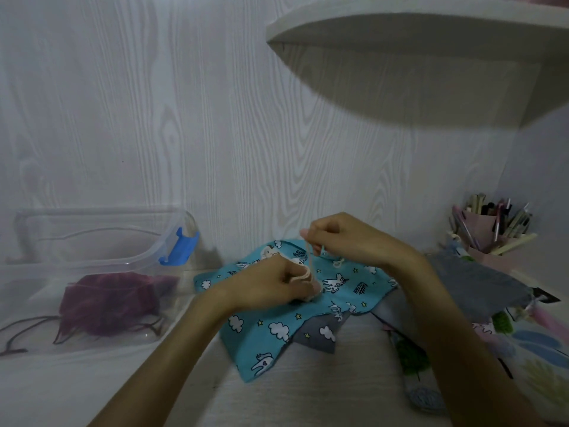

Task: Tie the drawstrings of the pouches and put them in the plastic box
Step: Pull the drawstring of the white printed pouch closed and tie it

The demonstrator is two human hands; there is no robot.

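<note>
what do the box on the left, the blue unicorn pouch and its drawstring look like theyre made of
Plastic box: clear, glossy hard plastic, since the maroon pouch shows through its wall; blue clip looks like opaque plastic.
Blue pouch: soft matte printed fabric, probably cotton, as it creases and lies limp.
Drawstring: thin pale cord, likely cotton or yarn, held by the left hand and right hand.

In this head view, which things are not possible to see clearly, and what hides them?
- Knot in the drawstring: too thin and blurred between the left hand and right hand.
- Mouth of the blue pouch: covered by both hands.
- Pouches under the right forearm: partly hidden, cut by the right edge.
- Purple pouch in the plastic box: blurred through the wall.
</note>
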